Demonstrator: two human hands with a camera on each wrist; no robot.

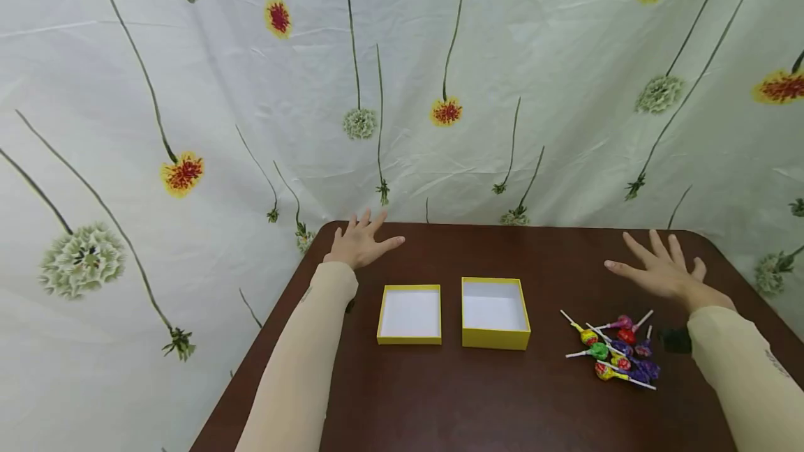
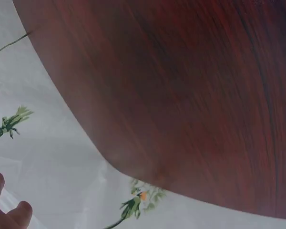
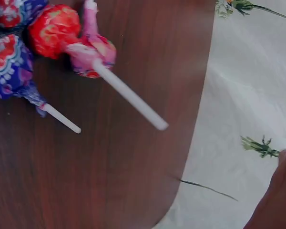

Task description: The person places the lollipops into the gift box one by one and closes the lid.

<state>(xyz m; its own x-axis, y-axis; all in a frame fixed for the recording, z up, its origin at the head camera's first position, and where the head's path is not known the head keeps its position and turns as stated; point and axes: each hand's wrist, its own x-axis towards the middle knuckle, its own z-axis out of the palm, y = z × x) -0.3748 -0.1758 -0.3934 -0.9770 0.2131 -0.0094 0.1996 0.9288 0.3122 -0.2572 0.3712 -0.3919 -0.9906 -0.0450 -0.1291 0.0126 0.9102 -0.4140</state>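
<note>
Head view: both hands flat and spread, holding nothing, over a dark table [image 1: 440,396].
The lollipops [image 1: 612,351] lie just short of the right hand [image 1: 659,270]; a careless sweep could roll them off the edge. Between the right hand and the left hand [image 1: 361,243], the yellow box [image 1: 494,312] and its lid [image 1: 410,314] sit empty.

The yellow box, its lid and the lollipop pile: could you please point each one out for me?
yellow box [image 1: 495,337]: head view, on its front outer wall.
lid [image 1: 410,339]: head view, on its front rim.
lollipop pile [image 1: 618,354]: head view, on a wrapped head mid-pile.
</note>
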